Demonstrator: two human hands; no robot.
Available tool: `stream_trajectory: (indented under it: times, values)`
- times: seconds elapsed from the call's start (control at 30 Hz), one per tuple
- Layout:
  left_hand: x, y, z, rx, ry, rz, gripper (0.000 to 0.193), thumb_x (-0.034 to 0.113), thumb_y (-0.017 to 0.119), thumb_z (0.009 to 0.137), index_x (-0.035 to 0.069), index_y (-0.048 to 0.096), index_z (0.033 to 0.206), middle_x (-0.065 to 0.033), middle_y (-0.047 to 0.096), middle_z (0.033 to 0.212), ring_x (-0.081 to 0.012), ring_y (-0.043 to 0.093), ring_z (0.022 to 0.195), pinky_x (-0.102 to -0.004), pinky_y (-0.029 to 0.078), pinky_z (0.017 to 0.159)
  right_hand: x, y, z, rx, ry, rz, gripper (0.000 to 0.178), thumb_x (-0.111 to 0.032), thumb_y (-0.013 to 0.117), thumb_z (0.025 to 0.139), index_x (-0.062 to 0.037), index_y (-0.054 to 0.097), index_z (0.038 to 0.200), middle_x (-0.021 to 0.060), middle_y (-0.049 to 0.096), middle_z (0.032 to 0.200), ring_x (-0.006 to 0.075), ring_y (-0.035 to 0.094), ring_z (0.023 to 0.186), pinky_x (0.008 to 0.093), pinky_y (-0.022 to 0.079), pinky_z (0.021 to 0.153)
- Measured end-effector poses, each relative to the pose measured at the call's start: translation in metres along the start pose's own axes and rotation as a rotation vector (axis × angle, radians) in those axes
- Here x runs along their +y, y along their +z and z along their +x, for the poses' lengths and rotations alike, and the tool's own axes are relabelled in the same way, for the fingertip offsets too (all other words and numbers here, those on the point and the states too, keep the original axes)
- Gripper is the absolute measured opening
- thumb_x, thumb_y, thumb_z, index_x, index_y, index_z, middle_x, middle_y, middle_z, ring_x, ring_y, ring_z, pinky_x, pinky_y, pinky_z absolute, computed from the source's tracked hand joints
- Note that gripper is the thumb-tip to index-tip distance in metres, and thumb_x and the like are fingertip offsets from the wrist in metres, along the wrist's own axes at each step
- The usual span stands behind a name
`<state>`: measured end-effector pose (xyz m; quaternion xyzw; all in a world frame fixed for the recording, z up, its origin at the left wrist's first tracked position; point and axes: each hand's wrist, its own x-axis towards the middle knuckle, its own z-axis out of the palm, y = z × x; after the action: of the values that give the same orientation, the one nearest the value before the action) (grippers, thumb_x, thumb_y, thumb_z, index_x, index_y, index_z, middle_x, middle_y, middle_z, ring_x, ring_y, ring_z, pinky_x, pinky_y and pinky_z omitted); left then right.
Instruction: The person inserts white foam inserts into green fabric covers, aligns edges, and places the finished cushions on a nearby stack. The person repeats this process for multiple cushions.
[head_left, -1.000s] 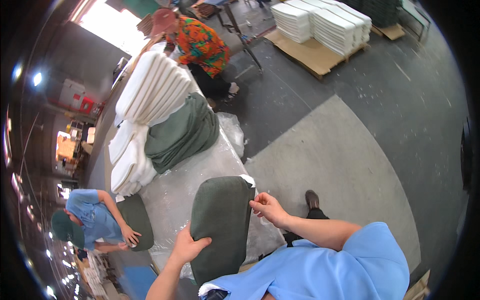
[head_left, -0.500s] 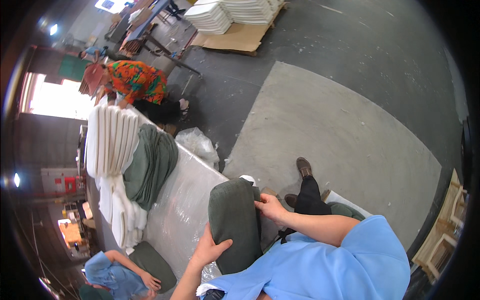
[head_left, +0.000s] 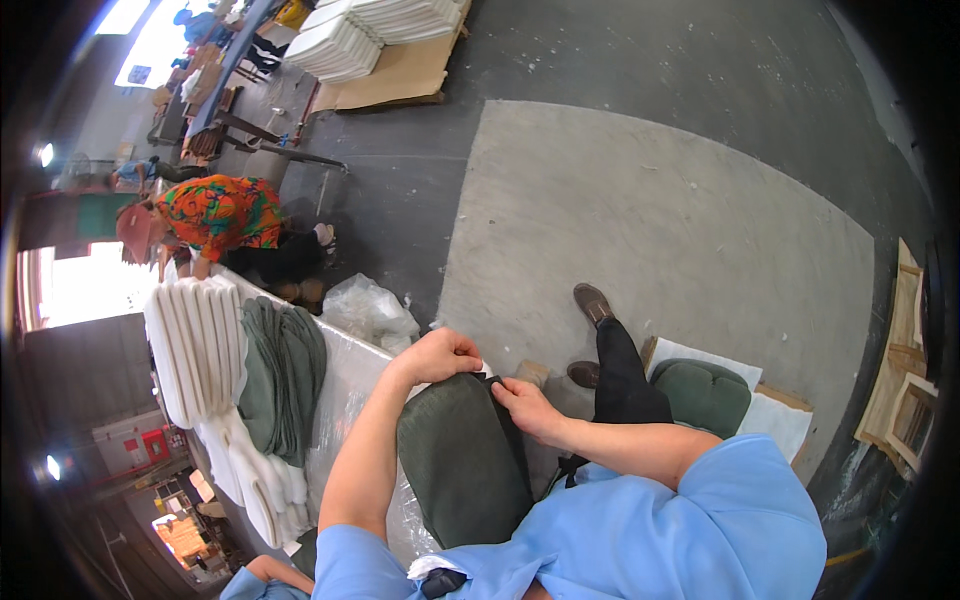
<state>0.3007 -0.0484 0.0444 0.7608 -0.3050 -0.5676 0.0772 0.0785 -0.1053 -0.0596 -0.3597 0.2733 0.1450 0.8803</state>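
A dark green fabric cushion (head_left: pixel 458 470) is propped against my body at the table's near edge. My left hand (head_left: pixel 440 355) reaches over its far end, with thumb and fingers pinched together at the far right corner. Right beside it, my right hand (head_left: pixel 527 408) pinches the dark edge strip of the same cushion between thumb and fingers. Both sets of fingertips are close together at that corner. Whether they grip a seam, a zip or only cloth is too small to tell.
On the plastic-covered table (head_left: pixel 345 385) stand white foam pads (head_left: pixel 200 350) and folded green covers (head_left: pixel 282 375). A co-worker in a bright patterned shirt (head_left: pixel 225 215) bends over its far end. Green cushions (head_left: pixel 700 395) lie at right, a clear plastic bag (head_left: pixel 370 312) by the table.
My left hand has gone from the cushion's broad face to its far corner, meeting my right hand. The view has shifted, bringing the right-hand cushions into sight and cutting off the lower-left co-worker.
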Motion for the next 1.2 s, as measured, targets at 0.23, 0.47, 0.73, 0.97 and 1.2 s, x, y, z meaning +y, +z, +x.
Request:
stream_trajectory:
  times: [0.23,0.47,0.73,0.97,1.2]
  values:
    - [0.024,-0.014,0.016,-0.205,-0.045,0.170,0.030,0.026,0.078,0.090,0.007,0.079,0.114,-0.0111,0.077,0.094,-0.0231,0.072,0.088,-0.0377,0.056,0.081,0.000,0.005,0.003,0.126,-0.073,0.067,0.031,-0.028,0.052,0.113,-0.0017,0.069,0.110,-0.0018,0.066,0.092,0.0079,0.055,0.086,0.0298,0.046,0.077]
    - [0.016,-0.012,0.037,-0.320,-0.054,0.223,0.035,0.034,0.082,0.086,0.008,0.082,0.109,-0.0142,0.080,0.100,-0.0273,0.075,0.094,-0.0410,0.058,0.084,-0.018,0.000,-0.001,0.197,-0.066,-0.012,0.032,-0.027,0.053,0.113,-0.0049,0.071,0.101,-0.0047,0.065,0.086,0.0057,0.053,0.081,0.0276,0.045,0.073]
    - [-0.009,-0.001,0.043,-0.209,-0.114,-0.060,0.028,0.031,0.080,0.091,0.004,0.081,0.099,-0.0077,0.076,0.086,-0.0176,0.069,0.081,-0.0349,0.055,0.075,-0.021,-0.004,0.018,0.258,-0.041,0.018,0.036,-0.029,0.053,0.113,-0.0020,0.068,0.096,-0.0032,0.061,0.083,0.0074,0.051,0.081,0.0295,0.044,0.074]
    - [-0.048,0.040,0.029,0.106,-0.218,-0.881,0.019,0.020,0.075,0.098,0.002,0.077,0.093,0.0003,0.073,0.084,-0.0078,0.063,0.075,-0.0272,0.050,0.069,-0.024,-0.003,0.043,0.302,0.007,-0.081,0.038,-0.029,0.053,0.113,-0.0012,0.063,0.088,-0.0032,0.056,0.079,0.0080,0.045,0.077,0.0308,0.041,0.070]
    - [-0.074,0.083,0.040,0.386,-0.232,-1.050,0.023,0.022,0.074,0.097,0.000,0.078,0.095,-0.0014,0.075,0.084,-0.0095,0.065,0.075,-0.0287,0.052,0.071,-0.016,0.007,0.071,0.362,0.240,0.110,0.035,-0.027,0.053,0.112,-0.0023,0.070,0.094,0.0012,0.067,0.084,0.0105,0.056,0.075,0.0321,0.046,0.070]
